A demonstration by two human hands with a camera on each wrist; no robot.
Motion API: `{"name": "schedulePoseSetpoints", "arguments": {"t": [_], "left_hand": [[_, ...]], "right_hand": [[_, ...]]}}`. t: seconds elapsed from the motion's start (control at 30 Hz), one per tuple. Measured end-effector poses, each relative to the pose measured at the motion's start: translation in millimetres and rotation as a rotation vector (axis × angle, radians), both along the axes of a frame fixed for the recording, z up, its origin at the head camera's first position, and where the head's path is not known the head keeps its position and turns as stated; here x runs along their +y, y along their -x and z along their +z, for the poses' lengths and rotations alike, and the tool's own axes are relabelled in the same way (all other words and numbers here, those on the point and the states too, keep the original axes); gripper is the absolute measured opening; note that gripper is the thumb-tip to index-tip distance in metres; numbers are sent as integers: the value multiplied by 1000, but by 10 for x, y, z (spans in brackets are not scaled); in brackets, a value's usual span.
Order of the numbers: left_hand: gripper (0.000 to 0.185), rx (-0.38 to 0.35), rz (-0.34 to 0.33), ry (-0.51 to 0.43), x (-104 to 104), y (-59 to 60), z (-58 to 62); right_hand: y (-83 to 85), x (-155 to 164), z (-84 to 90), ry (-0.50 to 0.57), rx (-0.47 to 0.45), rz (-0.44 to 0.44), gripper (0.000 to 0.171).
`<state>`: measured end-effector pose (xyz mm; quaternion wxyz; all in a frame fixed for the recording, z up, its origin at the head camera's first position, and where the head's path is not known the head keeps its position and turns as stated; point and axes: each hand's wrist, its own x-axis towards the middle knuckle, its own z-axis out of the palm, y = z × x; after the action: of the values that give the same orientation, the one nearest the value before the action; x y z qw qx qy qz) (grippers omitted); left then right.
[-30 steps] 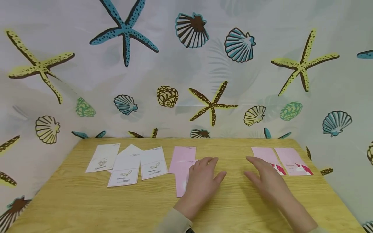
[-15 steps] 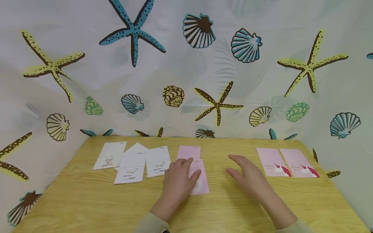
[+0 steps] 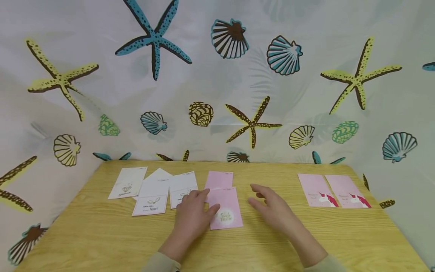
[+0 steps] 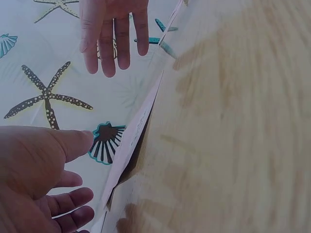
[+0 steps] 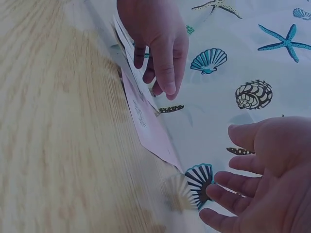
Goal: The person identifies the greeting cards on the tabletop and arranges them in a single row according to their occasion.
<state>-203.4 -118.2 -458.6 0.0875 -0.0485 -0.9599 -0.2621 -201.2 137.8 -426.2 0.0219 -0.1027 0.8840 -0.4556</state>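
Note:
A pink card (image 3: 227,211) with a round gold print lies face up at the table's middle, overlapping a pink envelope (image 3: 219,180) behind it. My left hand (image 3: 194,206) rests flat at the card's left edge, fingers straight, thumb touching that edge. My right hand (image 3: 270,204) is open just right of the card, apart from it and holding nothing. In the left wrist view the card's edge (image 4: 135,137) runs between my left hand (image 4: 41,177) and right hand (image 4: 114,34). The right wrist view shows the pink card (image 5: 148,124), my left hand (image 5: 158,41) and open right hand (image 5: 272,170).
Three white cards (image 3: 127,183) (image 3: 151,198) (image 3: 181,184) lie at the left of the wooden table (image 3: 102,241). Two pink unicorn cards (image 3: 317,190) (image 3: 347,191) lie at the right. A seashell-print curtain (image 3: 217,94) surrounds the table.
My left hand slid leftwards off the pink card, uncovering its gold print. My right hand moved left, away from the unicorn cards and closer to the pink card.

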Motion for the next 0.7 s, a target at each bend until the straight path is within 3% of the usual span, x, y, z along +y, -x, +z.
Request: {"name": "schedulePoseSetpoints", "arguments": {"t": [0.33, 0.7], "left_hand": [[66, -60, -8, 3, -90, 6, 0], [65, -64, -39, 52, -164, 3, -15]], "right_hand": [[19, -122, -40, 133, -73, -9, 52], [34, -157, -110, 372, -222, 1, 59]]}}
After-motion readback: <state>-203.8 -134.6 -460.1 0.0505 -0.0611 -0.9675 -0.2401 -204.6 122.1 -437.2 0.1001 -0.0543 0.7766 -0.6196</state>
